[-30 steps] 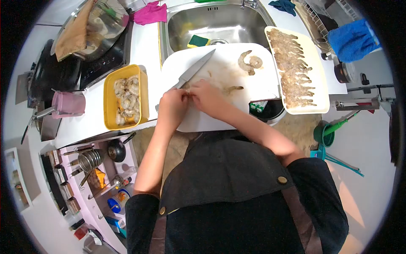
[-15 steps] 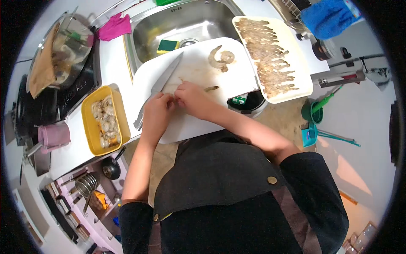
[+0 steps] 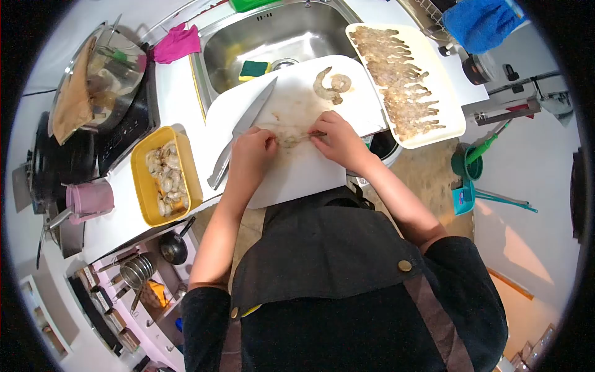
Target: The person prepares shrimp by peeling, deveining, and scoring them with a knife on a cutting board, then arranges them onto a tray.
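On the white cutting board (image 3: 297,180), a shrimp (image 3: 290,137) stretches between my two hands. My left hand (image 3: 253,152) is closed at its left end, fingertips pinched. My right hand (image 3: 338,141) pinches the tail end, whose dark tip shows at the fingers. A knife (image 3: 248,119) lies on the board just left of my left hand, blade pointing away. Two curled shrimp (image 3: 331,85) rest near the board's far right. A yellow container (image 3: 137,180) at the left holds several peeled shrimp (image 3: 166,173). The cream tray (image 3: 451,118) at the right carries rows of shrimp (image 3: 403,87).
Beyond the board is a steel sink (image 3: 279,34) with a sponge (image 3: 254,70) in it. A pink cloth (image 3: 176,44) lies left of the sink. A glass-lidded pot (image 3: 114,74) and a pink cup (image 3: 91,201) stand farther left. A bin (image 3: 384,149) sits below the board's right edge.
My right hand has moved right, away from my left hand, and now pinches the shrimp's tail end. The shrimp between them is now visible. The view has shifted.
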`<action>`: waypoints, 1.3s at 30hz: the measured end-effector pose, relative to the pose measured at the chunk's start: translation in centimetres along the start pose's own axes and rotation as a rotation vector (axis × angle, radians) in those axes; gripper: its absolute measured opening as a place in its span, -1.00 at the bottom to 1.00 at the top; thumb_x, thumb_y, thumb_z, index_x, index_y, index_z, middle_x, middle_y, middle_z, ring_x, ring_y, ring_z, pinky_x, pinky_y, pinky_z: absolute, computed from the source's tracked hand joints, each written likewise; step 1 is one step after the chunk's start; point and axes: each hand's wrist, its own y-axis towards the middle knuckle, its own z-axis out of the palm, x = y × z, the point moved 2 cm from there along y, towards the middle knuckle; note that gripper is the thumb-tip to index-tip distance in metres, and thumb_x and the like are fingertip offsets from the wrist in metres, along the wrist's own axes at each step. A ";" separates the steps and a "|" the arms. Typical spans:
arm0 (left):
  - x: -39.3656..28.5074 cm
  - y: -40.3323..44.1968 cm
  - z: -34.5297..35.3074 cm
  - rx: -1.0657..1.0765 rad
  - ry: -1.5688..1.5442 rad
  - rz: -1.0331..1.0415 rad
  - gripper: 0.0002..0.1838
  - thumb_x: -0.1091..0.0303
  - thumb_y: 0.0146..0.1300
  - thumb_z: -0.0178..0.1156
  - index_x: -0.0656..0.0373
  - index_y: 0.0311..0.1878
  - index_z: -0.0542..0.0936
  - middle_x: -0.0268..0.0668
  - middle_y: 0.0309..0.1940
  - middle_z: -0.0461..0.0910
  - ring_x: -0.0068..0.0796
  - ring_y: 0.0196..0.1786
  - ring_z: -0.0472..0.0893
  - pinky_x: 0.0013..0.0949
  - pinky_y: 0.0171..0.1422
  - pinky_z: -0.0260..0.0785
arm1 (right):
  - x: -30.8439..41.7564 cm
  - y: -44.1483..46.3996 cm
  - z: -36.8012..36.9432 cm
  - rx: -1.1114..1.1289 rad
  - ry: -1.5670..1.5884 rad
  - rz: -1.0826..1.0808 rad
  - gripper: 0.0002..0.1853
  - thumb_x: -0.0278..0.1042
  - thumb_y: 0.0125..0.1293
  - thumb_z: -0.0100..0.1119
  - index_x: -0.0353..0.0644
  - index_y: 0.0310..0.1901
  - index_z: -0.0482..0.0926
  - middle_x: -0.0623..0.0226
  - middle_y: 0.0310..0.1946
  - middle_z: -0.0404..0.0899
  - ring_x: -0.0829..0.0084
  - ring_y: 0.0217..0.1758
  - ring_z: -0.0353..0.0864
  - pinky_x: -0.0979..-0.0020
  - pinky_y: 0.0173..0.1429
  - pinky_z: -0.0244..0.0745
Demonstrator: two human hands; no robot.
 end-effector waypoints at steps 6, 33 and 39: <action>-0.3 -0.7 0.8 -0.054 0.154 0.093 -0.85 0.42 0.14 0.24 0.20 -0.22 0.70 -0.08 -0.31 0.64 -0.07 -0.31 0.65 -0.23 -0.13 0.50 | 0.2 0.2 0.0 -0.010 0.019 0.023 -0.86 -0.53 0.12 0.24 -0.27 -0.25 0.61 0.17 -0.32 0.59 0.21 -0.21 0.60 0.31 -0.10 0.52; 6.4 -2.1 -3.8 0.047 -1.212 -0.299 -0.48 0.11 0.54 -0.28 0.38 0.11 0.51 -0.17 -0.17 0.63 -0.39 -0.05 0.61 -0.38 0.13 0.41 | 10.8 9.0 -1.1 0.105 0.505 -0.179 -0.86 -0.46 0.13 0.26 -0.26 -0.27 0.67 0.29 -0.40 0.70 0.54 -0.32 0.67 0.50 -0.12 0.55; 0.0 1.1 -1.0 0.230 -1.212 -0.355 -0.65 0.43 0.31 0.18 0.32 0.14 0.54 -0.29 -0.27 0.63 -0.61 -0.39 0.55 -0.56 -0.30 0.40 | 3.9 4.8 -8.7 -0.019 0.374 0.034 -0.87 -0.50 0.14 0.28 -0.30 -0.26 0.66 0.30 -0.34 0.70 0.56 -0.22 0.66 0.49 -0.04 0.54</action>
